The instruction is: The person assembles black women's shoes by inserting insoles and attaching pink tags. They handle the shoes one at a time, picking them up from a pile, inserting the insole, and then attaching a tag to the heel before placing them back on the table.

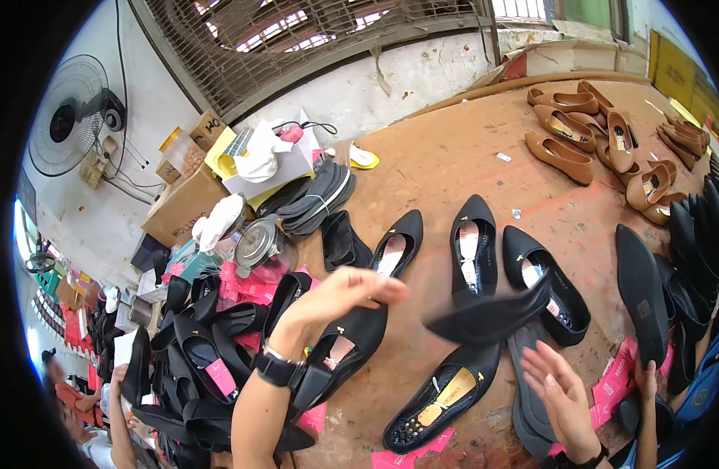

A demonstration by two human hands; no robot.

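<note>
My left hand (348, 293), with a dark watch on its wrist, reaches over a black pointed flat shoe (346, 350); its fingers stretch to the right and nothing shows in them. My right hand (557, 391) is open, fingers spread, beside dark grey insoles (529, 391). Between the hands, a black shoe (491, 314) is smeared by motion and appears apart from both. Below it lies a black shoe with a gold insole (441, 395). Beyond are black flats with pale insoles (470, 250), one (545, 285) tilted right and another (398, 244) near my left hand.
A pile of black shoes (207, 344) and pink tags (246, 285) lies at left, near a lidded jar (258, 246) and cartons (186, 207). Brown flats (563, 160) stand far right. Another person's hand (647, 383) holds a black shoe (641, 297) at right.
</note>
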